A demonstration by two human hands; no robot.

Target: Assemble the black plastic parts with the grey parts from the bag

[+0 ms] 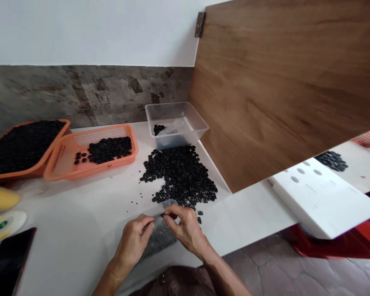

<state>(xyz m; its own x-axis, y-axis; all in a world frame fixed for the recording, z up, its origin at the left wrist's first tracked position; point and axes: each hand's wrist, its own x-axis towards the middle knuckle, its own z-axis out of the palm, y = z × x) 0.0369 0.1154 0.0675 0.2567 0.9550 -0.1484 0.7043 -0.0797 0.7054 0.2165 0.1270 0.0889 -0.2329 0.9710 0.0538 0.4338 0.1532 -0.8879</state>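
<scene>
My left hand (135, 235) is closed in a pinch, thumb against fingertips; whatever is between them is too small to make out. Facing it, my right hand (186, 228) pinches a small black piece (162, 215) between thumb and forefinger. Both hands hang over a clear plastic tray (119, 228) at the table's front edge, and dark thin bits (160, 238) lie inside it. Just beyond the hands spreads a pile of small black oval pieces (181, 172), some with holes in them. A few lie loose beside my right hand.
Behind the pile stands a clear plastic bin (200, 120). To the left are a shallow orange basket (60, 164) and a fuller orange basket (41, 166), both with black pieces. A phone (10, 263) and a tape roll (17, 224) lie near left. A wooden panel (280, 82) rises right.
</scene>
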